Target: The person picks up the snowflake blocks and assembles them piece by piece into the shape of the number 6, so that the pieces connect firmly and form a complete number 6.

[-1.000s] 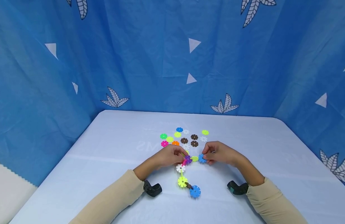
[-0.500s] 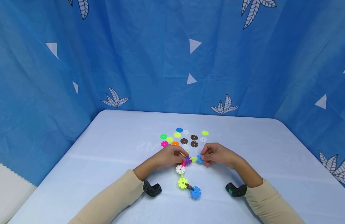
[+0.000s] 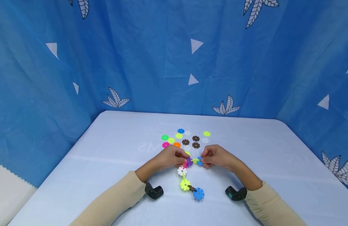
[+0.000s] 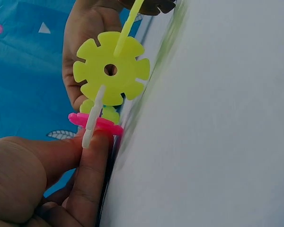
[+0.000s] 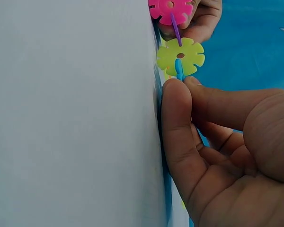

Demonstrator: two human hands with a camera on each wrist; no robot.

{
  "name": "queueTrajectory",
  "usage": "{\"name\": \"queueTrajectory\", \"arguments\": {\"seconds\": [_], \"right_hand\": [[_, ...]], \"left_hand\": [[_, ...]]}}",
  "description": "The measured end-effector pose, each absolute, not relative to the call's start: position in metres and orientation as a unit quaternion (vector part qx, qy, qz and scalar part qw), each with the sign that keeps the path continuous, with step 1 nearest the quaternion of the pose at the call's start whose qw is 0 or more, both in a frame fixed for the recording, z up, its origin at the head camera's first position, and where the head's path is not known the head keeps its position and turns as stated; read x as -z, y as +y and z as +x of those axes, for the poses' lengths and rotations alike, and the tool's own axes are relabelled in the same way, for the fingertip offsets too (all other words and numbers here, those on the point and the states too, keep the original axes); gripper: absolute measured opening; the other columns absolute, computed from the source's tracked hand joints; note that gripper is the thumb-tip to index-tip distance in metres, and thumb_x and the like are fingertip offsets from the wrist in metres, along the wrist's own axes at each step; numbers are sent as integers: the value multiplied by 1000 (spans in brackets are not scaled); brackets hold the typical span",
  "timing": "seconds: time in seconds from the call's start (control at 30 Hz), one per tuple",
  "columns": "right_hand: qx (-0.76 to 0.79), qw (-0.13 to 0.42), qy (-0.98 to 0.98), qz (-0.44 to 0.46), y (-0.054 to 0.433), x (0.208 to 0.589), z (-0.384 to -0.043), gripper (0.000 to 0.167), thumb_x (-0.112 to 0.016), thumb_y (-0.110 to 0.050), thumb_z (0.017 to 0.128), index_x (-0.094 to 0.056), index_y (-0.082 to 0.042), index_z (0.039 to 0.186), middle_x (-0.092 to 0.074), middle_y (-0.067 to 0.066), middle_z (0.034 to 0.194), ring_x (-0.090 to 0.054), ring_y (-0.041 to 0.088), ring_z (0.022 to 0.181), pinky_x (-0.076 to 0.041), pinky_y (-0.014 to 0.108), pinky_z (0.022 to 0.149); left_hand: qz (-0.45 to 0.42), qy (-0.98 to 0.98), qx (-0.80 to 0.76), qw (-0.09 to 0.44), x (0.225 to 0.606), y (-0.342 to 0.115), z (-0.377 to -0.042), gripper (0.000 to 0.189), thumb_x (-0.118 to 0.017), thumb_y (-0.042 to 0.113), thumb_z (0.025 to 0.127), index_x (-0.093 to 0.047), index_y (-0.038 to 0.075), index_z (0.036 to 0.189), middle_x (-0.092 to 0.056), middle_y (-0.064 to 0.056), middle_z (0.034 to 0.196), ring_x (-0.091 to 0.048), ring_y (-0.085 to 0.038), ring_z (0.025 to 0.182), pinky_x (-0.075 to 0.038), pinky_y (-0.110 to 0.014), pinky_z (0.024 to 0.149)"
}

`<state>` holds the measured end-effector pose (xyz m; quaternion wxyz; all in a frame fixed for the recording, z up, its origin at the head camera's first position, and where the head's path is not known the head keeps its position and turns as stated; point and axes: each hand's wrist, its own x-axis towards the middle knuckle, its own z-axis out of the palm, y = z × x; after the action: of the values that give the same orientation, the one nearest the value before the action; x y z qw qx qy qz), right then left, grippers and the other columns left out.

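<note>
A chain of slotted snowflake discs hangs between the two hands. My left hand [image 3: 171,157] pinches the purple disc [image 3: 189,162], with a pink disc [image 5: 160,10] joined to it. A yellow-green disc [image 5: 194,49] links the purple one to a blue disc [image 3: 199,161], which my right hand [image 3: 218,156] pinches between thumb and fingertips. The blue disc's edge meets the yellow-green disc; fingers mostly cover it. Below the pink disc follow a white disc [image 3: 182,171], another yellow-green disc [image 3: 185,185], a brown disc [image 3: 192,188] and an end blue disc [image 3: 198,194].
Several loose discs lie beyond the hands, among them a green disc [image 3: 165,137], an orange disc [image 3: 177,145] and a brown disc [image 3: 195,145]. They rest on a white-covered table [image 3: 120,131]. A blue curtain [image 3: 151,56] stands behind the table.
My right hand has moved left with the blue disc, nearer to my left hand. The chain's lower end has swung slightly right. The left hand stays nearly still.
</note>
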<state>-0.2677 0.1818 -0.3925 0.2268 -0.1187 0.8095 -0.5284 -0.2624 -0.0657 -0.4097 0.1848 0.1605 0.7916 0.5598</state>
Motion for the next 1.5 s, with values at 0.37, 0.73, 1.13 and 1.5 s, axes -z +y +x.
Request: {"name": "queueTrajectory", "arguments": {"seconds": [0.37,0.73,1.13,1.5], "right_hand": [[530,222,811,-111,181,393,-265,12,-71,-1,93,-60,3,96,-67,12,84,-66,18,70,-58,31,70],[521,229,810,-140,183,392,-266,19,-72,-8,95,-63,3,107,-68,12,84,-67,20,71,-59,33,71],[416,156,873,-199,181,394,-269,22,-63,-15,101,-69,-10,122,-64,4,83,-59,21,73,-53,33,64],[340,115,887,-289,178,398,-272,41,-50,-1,104,-59,-14,142,-60,5,111,-53,24,105,-47,46,93]], "left_hand": [[168,787,-561,192,410,-65,-262,16,-71,-1,93,-76,0,108,-68,-6,84,-63,-13,71,-57,-27,66],[194,787,-547,211,406,-72,-265,16,-67,-1,94,-72,-1,109,-69,-5,87,-63,-15,74,-56,-28,69],[215,796,-510,246,402,-84,-268,15,-66,1,95,-70,1,109,-69,-6,86,-65,-17,74,-58,-31,71],[216,791,-494,290,394,-103,-275,15,-68,-1,94,-66,-1,108,-68,-9,86,-66,-19,74,-58,-31,72]]}}
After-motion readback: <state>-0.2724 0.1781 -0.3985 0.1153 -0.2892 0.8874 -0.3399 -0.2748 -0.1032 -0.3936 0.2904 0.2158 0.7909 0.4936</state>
